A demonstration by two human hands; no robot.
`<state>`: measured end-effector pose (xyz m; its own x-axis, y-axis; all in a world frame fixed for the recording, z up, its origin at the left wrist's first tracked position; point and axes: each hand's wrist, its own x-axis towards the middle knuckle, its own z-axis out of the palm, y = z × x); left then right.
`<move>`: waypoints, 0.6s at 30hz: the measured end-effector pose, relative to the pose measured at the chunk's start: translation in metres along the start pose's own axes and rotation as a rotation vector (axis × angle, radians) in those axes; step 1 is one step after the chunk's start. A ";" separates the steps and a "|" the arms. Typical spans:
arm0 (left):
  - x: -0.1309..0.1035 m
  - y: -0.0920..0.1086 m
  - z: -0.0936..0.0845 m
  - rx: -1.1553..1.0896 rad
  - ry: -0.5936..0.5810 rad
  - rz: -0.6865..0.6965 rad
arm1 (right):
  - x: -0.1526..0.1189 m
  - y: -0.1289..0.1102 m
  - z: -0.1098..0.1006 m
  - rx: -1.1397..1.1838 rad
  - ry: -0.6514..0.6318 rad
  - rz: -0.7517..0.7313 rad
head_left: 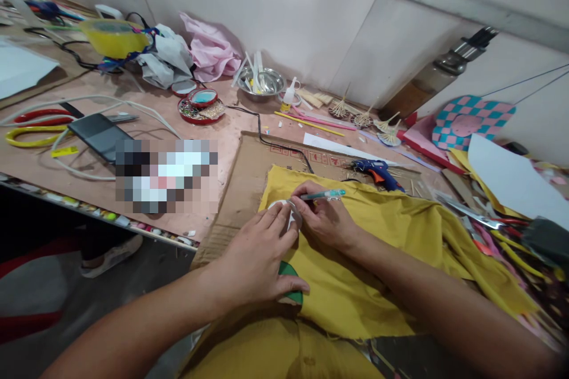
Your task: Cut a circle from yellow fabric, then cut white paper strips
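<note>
A yellow cloth (355,296) lies over a piece of cardboard in front of me. My left hand (255,254) rests flat on it with fingers stretched out. Under its fingertips is a small white piece with a rounded edge (292,222); most of it is covered. A green rounded piece (288,271) shows beneath the thumb. My right hand (329,219) is closed around a pen with a clear and teal barrel (328,195). It sits against the edge of the white piece, and the pen's tip is hidden by the fingers.
Beyond the cloth lies a blue glue gun (377,173) on cardboard (231,195). Farther back stand a glue bottle (290,93), a metal bowl (262,95) and a red bead tin (202,121). Scissors (35,135) and a phone (95,137) lie at left. White paper (520,189) is at right.
</note>
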<state>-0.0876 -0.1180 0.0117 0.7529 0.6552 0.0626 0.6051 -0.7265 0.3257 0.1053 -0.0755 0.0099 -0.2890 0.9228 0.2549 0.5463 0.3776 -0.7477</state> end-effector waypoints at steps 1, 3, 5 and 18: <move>0.000 0.000 0.000 -0.006 0.006 0.001 | 0.000 0.001 0.000 -0.004 -0.002 0.004; 0.000 0.000 0.000 -0.014 0.017 0.005 | -0.001 0.001 -0.001 -0.007 -0.003 0.006; 0.000 0.000 0.001 -0.008 0.022 0.005 | -0.001 0.001 -0.001 -0.006 -0.003 0.005; -0.001 -0.001 0.003 0.047 0.036 0.027 | 0.002 -0.004 0.000 -0.003 -0.018 0.001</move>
<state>-0.0883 -0.1180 0.0087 0.7599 0.6415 0.1055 0.5965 -0.7525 0.2790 0.1023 -0.0749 0.0129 -0.3027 0.9217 0.2427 0.5486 0.3767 -0.7464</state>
